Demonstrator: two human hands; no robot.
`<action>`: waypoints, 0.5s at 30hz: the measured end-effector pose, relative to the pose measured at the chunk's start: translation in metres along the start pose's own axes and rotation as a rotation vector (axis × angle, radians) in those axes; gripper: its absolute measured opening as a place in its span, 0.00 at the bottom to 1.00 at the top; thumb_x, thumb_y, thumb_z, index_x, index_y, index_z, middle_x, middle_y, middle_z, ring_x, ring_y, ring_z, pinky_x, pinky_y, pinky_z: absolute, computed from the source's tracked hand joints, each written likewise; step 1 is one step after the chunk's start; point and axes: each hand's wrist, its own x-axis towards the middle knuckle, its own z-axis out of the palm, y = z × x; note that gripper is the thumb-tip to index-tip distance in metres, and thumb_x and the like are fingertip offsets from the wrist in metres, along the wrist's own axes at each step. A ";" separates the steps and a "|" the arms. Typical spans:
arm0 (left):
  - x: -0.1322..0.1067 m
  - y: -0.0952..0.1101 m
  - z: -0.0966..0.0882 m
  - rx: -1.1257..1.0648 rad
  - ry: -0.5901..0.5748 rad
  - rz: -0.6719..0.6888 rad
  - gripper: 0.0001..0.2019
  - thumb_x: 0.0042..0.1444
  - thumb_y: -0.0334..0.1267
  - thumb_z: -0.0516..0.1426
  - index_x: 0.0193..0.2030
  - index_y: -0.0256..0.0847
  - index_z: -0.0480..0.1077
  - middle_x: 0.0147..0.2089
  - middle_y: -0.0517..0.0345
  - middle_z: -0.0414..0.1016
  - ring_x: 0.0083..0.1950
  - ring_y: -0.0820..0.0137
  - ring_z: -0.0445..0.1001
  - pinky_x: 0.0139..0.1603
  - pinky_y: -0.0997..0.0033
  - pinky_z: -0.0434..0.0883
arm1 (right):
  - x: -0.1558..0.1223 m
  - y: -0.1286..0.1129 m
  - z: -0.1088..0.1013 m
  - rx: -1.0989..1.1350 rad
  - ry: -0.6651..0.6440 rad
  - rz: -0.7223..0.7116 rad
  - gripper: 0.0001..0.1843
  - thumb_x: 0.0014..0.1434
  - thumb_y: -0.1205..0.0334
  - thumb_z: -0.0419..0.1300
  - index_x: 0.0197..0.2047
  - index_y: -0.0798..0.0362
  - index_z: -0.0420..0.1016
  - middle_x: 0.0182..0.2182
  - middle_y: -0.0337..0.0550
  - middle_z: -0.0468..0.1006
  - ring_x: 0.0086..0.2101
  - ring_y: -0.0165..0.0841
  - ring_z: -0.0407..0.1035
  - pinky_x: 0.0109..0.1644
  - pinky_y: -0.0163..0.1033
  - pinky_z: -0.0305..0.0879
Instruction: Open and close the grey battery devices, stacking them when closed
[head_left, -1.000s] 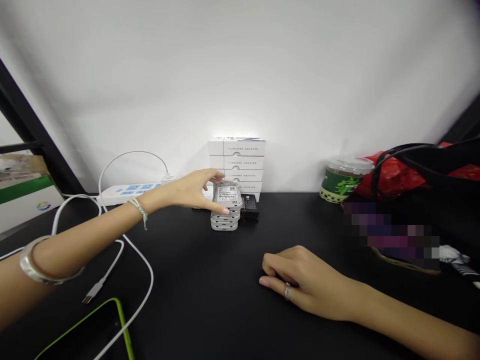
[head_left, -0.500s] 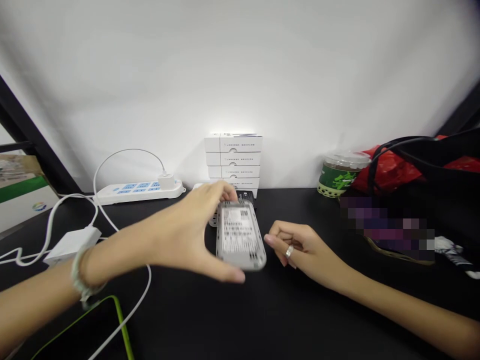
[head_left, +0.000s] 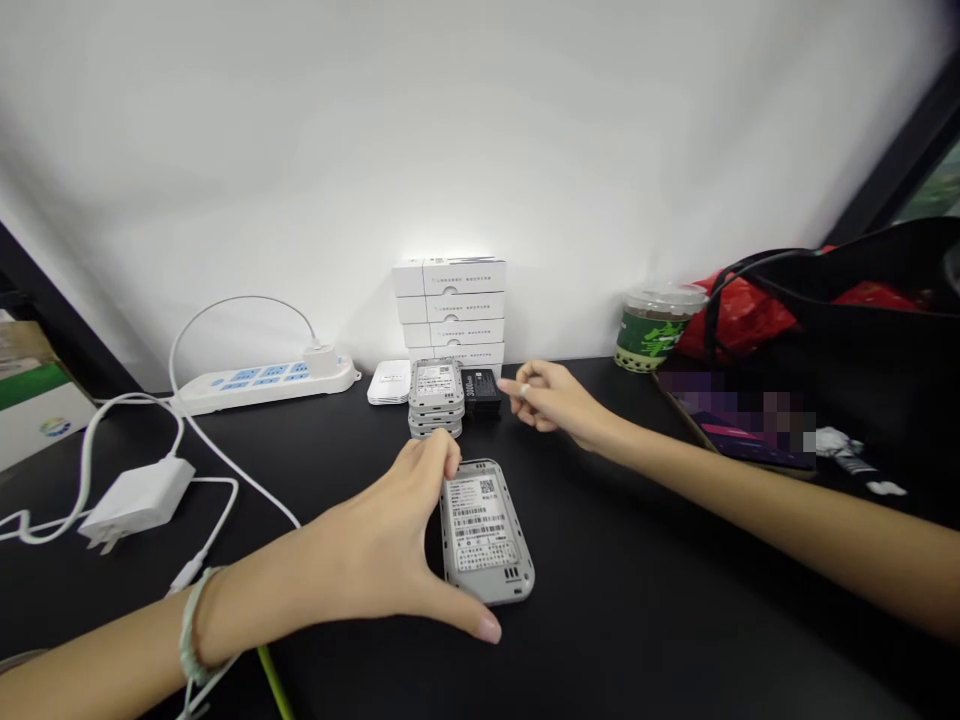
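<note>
A grey portable router body (head_left: 489,530), its back off and a printed label showing in the battery bay, is low over or on the black table. My left hand (head_left: 405,540) spans its left side, fingers at the upper left corner and thumb by the near edge. Beyond it stands a stack of similar router bodies (head_left: 436,390). Black batteries (head_left: 481,388) are piled right beside that stack. My right hand (head_left: 555,400) has its fingertips at the right edge of the batteries, fingers loosely bent and seemingly holding nothing; whether they touch is unclear.
White covers (head_left: 390,383) lie stacked left of the router bodies. White boxes (head_left: 450,305) are piled against the wall. A power strip (head_left: 262,385), charger (head_left: 139,500) and loose cables lie left. A drink cup (head_left: 652,330) and black bag (head_left: 885,340) stand right.
My left hand has brought the router body nearer and lower, uncovering the stack behind. My right hand has moved forward and left to the batteries. The view has shifted slightly.
</note>
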 end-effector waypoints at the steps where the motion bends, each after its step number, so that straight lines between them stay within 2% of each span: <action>1: 0.001 -0.002 -0.002 -0.035 -0.021 -0.018 0.44 0.30 0.60 0.72 0.49 0.45 0.58 0.54 0.50 0.64 0.50 0.53 0.70 0.49 0.51 0.73 | 0.010 -0.001 0.002 0.002 0.014 0.039 0.12 0.64 0.55 0.61 0.36 0.53 0.66 0.25 0.36 0.72 0.21 0.25 0.63 0.22 0.31 0.57; 3: 0.003 -0.008 -0.008 -0.100 -0.066 -0.019 0.48 0.29 0.58 0.74 0.55 0.46 0.56 0.59 0.48 0.61 0.53 0.52 0.69 0.52 0.49 0.73 | 0.026 -0.003 0.006 0.001 0.009 0.112 0.12 0.65 0.55 0.61 0.44 0.55 0.71 0.33 0.41 0.76 0.27 0.28 0.69 0.27 0.34 0.67; 5: 0.005 -0.015 -0.012 -0.134 -0.107 0.004 0.50 0.31 0.56 0.74 0.60 0.47 0.56 0.62 0.47 0.59 0.55 0.52 0.69 0.55 0.49 0.73 | 0.036 -0.003 0.007 0.003 -0.025 0.171 0.15 0.66 0.56 0.60 0.52 0.56 0.71 0.44 0.45 0.77 0.37 0.33 0.74 0.38 0.42 0.74; 8: 0.003 -0.025 -0.014 -0.128 -0.131 0.023 0.52 0.33 0.55 0.74 0.65 0.48 0.57 0.64 0.48 0.57 0.56 0.53 0.70 0.56 0.50 0.73 | 0.037 -0.001 0.004 0.030 -0.068 0.225 0.18 0.66 0.57 0.60 0.56 0.54 0.70 0.52 0.48 0.74 0.45 0.38 0.74 0.47 0.49 0.74; 11: -0.001 -0.030 -0.008 -0.089 -0.096 0.052 0.53 0.33 0.58 0.73 0.66 0.48 0.57 0.65 0.48 0.57 0.56 0.53 0.70 0.58 0.50 0.73 | 0.028 -0.002 -0.004 0.094 -0.092 0.245 0.16 0.66 0.60 0.61 0.55 0.54 0.71 0.49 0.47 0.76 0.42 0.35 0.74 0.44 0.45 0.75; 15: -0.003 -0.030 0.002 -0.039 -0.030 0.085 0.53 0.33 0.59 0.72 0.67 0.49 0.57 0.64 0.50 0.58 0.57 0.53 0.69 0.58 0.51 0.73 | 0.002 -0.004 -0.015 0.211 -0.082 0.216 0.18 0.58 0.70 0.66 0.52 0.52 0.73 0.36 0.42 0.80 0.33 0.30 0.73 0.37 0.36 0.71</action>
